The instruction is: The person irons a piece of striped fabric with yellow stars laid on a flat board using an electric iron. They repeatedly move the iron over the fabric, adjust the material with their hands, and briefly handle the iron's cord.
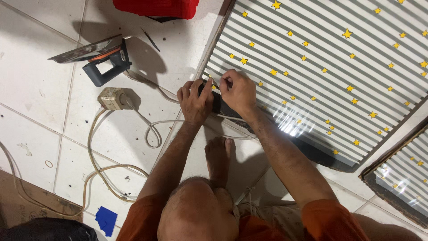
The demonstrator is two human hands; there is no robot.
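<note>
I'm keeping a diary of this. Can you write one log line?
left hand: on dark strip | right hand: pinching panel edge | iron: on floor

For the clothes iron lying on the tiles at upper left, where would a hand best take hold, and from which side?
Probably by the dark handle loop of the clothes iron, reached from the lower-left side. The iron lies tipped so its shiny soleplate faces up and away, and the open handle points toward the floor tiles. Its cord trails right, so that side is less free.

A clothes iron (100, 58), a socket block (113, 98) and blue scrap (106, 220) lie on tiles.
</note>
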